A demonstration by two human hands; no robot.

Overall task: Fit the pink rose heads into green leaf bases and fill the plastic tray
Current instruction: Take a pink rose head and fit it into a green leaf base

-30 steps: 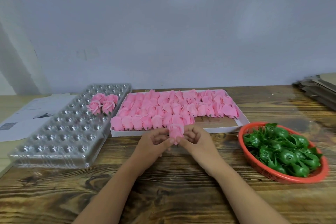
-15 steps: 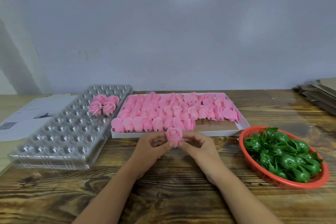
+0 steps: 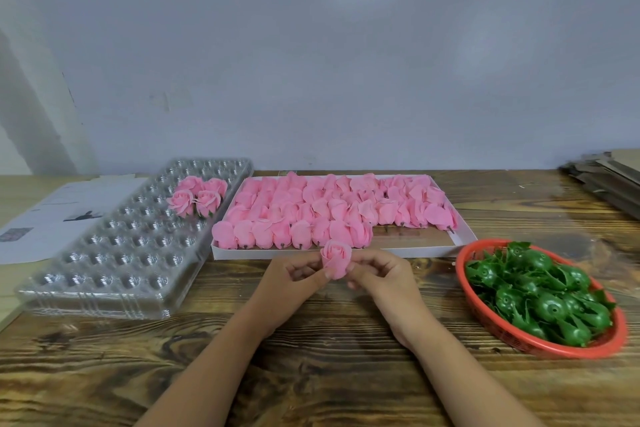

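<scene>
Here both hands meet over the wooden tabletop [image 3: 311, 374], the left hand [image 3: 291, 284] and the right hand [image 3: 384, 277] each pinching with curled fingers a single pink rose head [image 3: 335, 258], held upright with its bloom toward the camera, just in front of the white box of rose heads [image 3: 346, 251]. The two-handed pinch probably serves to shape or steady the petals before a base is fitted; whether a green base is already under this head cannot be told, since the fingers cover its underside. The supply stands within reach by design, it seems: rose heads lie in rows in the box straight ahead, the green leaf bases [image 3: 540, 298] are heaped in a red basket [image 3: 554, 348] to the right, and the clear plastic tray [image 3: 114, 253] lies to the left. Four finished roses [image 3: 197, 196] sit together near the tray's far end; nearly all other cells are unfilled, so the task appears barely begun. Printed paper [image 3: 52, 215] lies beyond the tray, its content too blurred to read, and stacked cardboard [image 3: 613, 177] is cut off at the right edge.
</scene>
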